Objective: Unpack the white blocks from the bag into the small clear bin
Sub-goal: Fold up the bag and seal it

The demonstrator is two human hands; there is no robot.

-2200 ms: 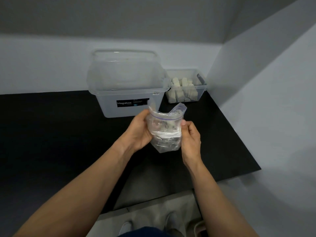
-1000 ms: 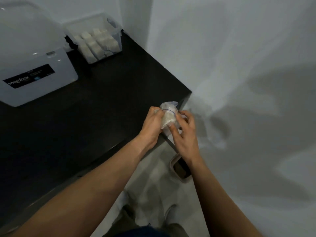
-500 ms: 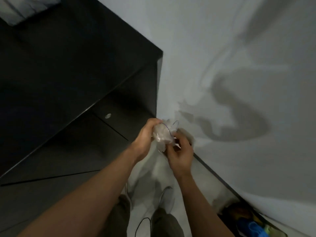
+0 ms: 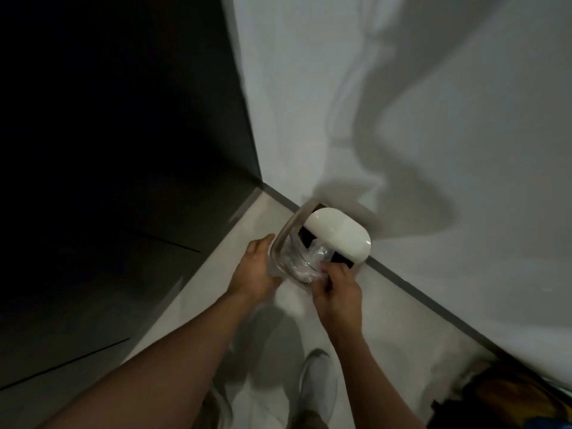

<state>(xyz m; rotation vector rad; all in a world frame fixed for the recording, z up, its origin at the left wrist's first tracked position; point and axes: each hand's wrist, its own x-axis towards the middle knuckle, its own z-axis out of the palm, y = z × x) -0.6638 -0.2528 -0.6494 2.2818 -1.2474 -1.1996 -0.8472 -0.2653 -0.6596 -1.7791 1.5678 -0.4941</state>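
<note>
- One right hand (image 4: 337,292), nearest, fingers curled, pinching the crumpled clear bag (image 4: 305,264). Risk: a loose pinch lets the plastic spring open and drop to the floor (image 4: 387,320).
- One left hand (image 4: 255,267), fingers fairly straight, laid against the side of the waste bin (image 4: 286,233). Risk: a sideways push could tip or skate it.
- One bag, at the waste bin's mouth, partly over the rim. Contents are too blurred to read. Risk: any white block left inside is thrown out and never reaches the small clear bin, which is out of view.
- One swing lid (image 4: 337,235), white, tilted, just beyond the bag. Risk: it may swing back and trap plastic or fingers.
- One waste bin, at the floor's far edge against the wall (image 4: 402,119). Little room to correct a miss.
</note>
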